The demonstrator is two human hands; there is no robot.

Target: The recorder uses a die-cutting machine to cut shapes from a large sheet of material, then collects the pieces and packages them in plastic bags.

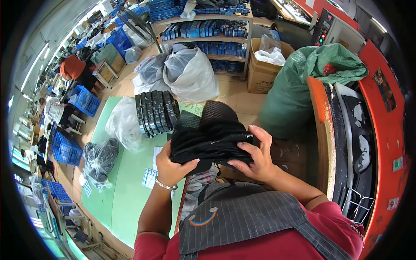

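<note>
Between my two hands is a thick stack of black fabric pieces (208,143), cut in curved shapes and held above the table's right edge. My left hand (172,164) grips its left end, thumb across the near side; a metal bangle circles that wrist. At the other end, my right hand (258,155) has its fingers and thumb closed on the stack. Just behind it shows a curved dark mesh piece (219,110). To the left on the table stands a row of dark curved cutting dies or moulds (156,113); I cannot tell which.
The green table (125,186) carries a clear plastic bag (125,123) and a bag of dark pieces (99,160). Beyond are white sacks (193,76), a shelf of blue-edged tools (212,41), a cardboard box (262,71) and a green sack (290,91). A red machine (390,130) stands at right.
</note>
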